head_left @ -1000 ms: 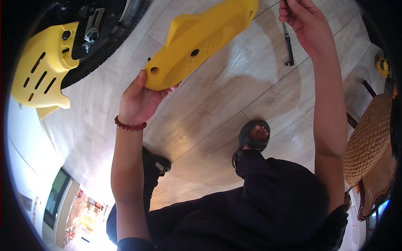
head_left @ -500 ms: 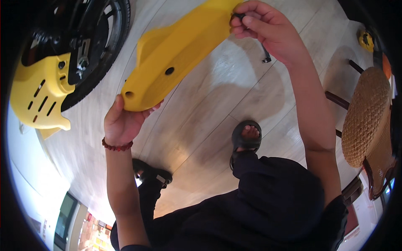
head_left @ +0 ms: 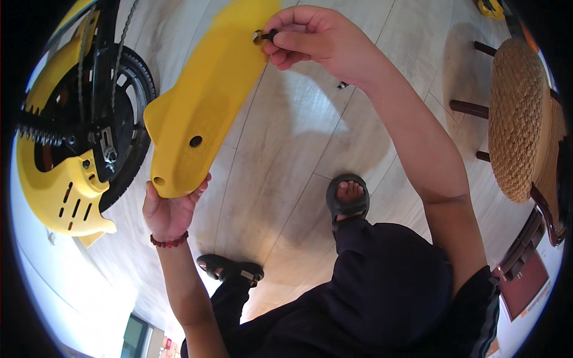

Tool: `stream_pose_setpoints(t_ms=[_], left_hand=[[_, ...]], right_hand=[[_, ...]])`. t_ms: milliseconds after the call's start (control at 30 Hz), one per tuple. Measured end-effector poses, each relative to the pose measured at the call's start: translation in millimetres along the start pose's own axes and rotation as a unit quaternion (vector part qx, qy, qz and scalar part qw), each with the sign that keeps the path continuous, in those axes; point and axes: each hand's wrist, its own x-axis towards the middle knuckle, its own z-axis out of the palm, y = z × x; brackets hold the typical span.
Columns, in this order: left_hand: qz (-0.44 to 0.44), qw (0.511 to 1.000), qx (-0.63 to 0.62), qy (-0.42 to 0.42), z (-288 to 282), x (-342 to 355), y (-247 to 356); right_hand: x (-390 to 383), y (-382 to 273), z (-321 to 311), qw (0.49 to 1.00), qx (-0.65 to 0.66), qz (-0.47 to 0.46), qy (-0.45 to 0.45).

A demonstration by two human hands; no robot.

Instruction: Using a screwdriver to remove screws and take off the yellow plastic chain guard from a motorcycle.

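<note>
Over the floor [head_left: 286, 179], right of the black wheel [head_left: 145, 89], here's the yellow cover [head_left: 197, 104], seemingly unmounted! Right hand [head_left: 325, 39] pinches; left hand [head_left: 170, 210] grips its near end. Small dark fitting [head_left: 271, 36], in the right fingertips at the cover's upper right edge, apparently not yet fastened!

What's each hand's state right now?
Left hand: closed, holding the yellow panel by its near end.
Right hand: closed, fingers pinching a small dark part.

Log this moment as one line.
left hand: holding yellow cover by near end; right hand: pinching small dark piece near cover's far end; wheel: left; woven seat: right
</note>
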Motion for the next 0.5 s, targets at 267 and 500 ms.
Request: stream_pose_setpoints(t_ms=[267, 500], left_hand=[[0.004, 1.0, -0.02, -0.002, 3, 4, -3], [-0.003, 1.0, -0.003, -0.01, 6, 5, -2]], right_hand=[[4, 6, -4, 1.0, -0.007, -0.01, 0.009], [0, 10, 12, 0.976, -0.175, -0.079, 0.098]])
